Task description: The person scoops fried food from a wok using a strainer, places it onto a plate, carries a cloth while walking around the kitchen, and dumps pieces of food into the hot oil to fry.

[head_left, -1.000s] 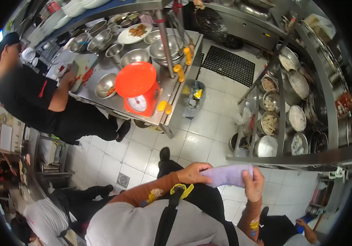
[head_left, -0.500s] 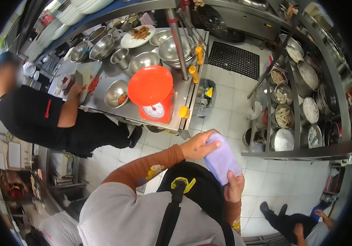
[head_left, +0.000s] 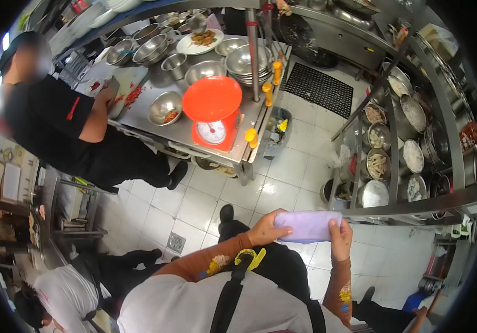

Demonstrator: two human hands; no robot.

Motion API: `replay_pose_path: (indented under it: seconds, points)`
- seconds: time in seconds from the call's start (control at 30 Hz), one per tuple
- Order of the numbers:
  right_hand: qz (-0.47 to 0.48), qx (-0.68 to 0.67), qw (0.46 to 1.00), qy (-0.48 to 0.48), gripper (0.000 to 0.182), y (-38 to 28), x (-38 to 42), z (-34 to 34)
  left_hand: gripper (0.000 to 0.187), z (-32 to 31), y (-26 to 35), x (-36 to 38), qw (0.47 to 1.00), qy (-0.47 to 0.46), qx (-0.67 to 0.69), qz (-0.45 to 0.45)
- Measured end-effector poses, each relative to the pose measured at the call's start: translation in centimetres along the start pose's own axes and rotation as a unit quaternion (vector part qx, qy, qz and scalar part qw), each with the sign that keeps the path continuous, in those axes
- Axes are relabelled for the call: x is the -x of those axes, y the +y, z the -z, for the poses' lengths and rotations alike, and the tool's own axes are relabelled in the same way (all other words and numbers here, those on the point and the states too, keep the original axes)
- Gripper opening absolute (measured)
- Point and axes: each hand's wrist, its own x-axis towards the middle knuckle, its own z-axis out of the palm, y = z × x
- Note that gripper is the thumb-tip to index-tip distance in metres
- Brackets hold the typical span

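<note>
A folded lavender cloth [head_left: 308,226] is stretched level in front of my body, above the tiled floor. At its left end my left hand [head_left: 268,228] grips it, thumb lying on top and fingers underneath. My right hand [head_left: 340,238] is closed on the opposite end, with the thumb pressed over the edge. The undersides of the cloth and most fingertips are hidden. Both forearms wear brown patterned sleeves.
A steel table [head_left: 138,125] ahead holds an orange scale [head_left: 212,105], metal bowls and chopped red pieces on a board. One co-worker [head_left: 55,111] stands at its left; another [head_left: 72,294] bends at lower left. A rack [head_left: 405,208] with filled bowls stands right, a bin [head_left: 276,133] by the table.
The cloth has turned from a steep slant to nearly level. My right hand has risen to the right, and my left hand is lower. The view has shifted, and the lower-left co-worker shows more.
</note>
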Motion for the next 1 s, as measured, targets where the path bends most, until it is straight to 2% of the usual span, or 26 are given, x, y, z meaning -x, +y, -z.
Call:
replay_pose_path:
  seconds: [0.07, 0.13, 0.23, 0.27, 0.33, 0.47, 0.57, 0.6, 0.7, 0.77, 0.8, 0.9, 0.93, 1.0]
  points:
    - [-0.026, -0.061, 0.997, -0.031, 0.017, 0.2, 0.2, -2.0, 0.038, -0.3, 1.8, 2.4, 0.999, 0.042, -0.033, 0.0]
    - [-0.043, -0.122, 0.989, -0.065, 0.019, 1.8, 0.1, -3.4, 0.036, 0.5, 3.0, 3.6, 0.995, 0.057, -0.069, -0.05]
    - [-0.058, -0.177, 0.982, -0.037, 0.02, 4.0, 1.6, -7.0, 0.032, 2.8, 5.9, 3.7, 0.982, 0.063, -0.144, -0.102]
    - [-0.064, -0.161, 0.984, -0.032, 0.023, 3.4, 2.4, -8.2, 0.031, 3.8, 6.7, 3.2, 0.976, 0.054, -0.173, -0.119]
    - [-0.057, -0.241, 0.969, -0.004, 0.028, 2.2, 4.4, -10.8, 0.029, 5.5, 8.5, 1.7, 0.959, 0.038, -0.231, -0.161]
    - [-0.009, -0.279, 0.957, 0.079, 0.028, 3.1, 6.9, -13.6, 0.028, 8.5, 8.9, -2.0, 0.945, -0.071, -0.303, -0.097]
    - [0.023, -0.154, 0.982, 0.102, 0.026, 3.5, 8.5, -13.0, 0.027, 8.5, 6.3, -4.6, 0.929, -0.129, -0.335, -0.084]
    - [0.042, -0.126, 0.982, 0.132, 0.023, 2.8, 8.8, -12.7, 0.026, 8.2, 4.5, -5.4, 0.95, -0.141, -0.272, -0.055]
    - [0.091, 0.119, 0.979, 0.138, 0.02, -1.5, 9.5, -8.8, 0.025, 5.2, 0.5, -4.9, 0.982, -0.161, -0.099, 0.008]
    - [0.118, 0.155, 0.971, 0.138, 0.02, -2.4, 8.6, -6.1, 0.025, 2.9, 0.3, -3.3, 0.986, -0.166, -0.024, 0.02]
    - [0.133, 0.171, 0.966, 0.137, 0.02, -2.9, 7.9, -4.7, 0.024, 2.1, -0.3, -2.5, 0.99, -0.138, -0.026, 0.026]
    - [0.089, 0.151, 0.983, 0.056, 0.018, -5.3, 4.6, -1.7, 0.024, 0.7, 1.3, -0.6, 0.998, -0.057, -0.008, 0.024]
    - [0.058, 0.126, 0.99, 0.006, 0.016, -4.0, 2.9, -0.7, 0.024, 0.6, 1.8, 0.1, 0.999, -0.028, -0.004, 0.021]
    - [0.016, 0.007, 0.998, -0.055, 0.015, -3.5, 0.5, -1.6, 0.024, 1.7, 1.6, 0.7, 1.0, 0.016, -0.015, 0.006]
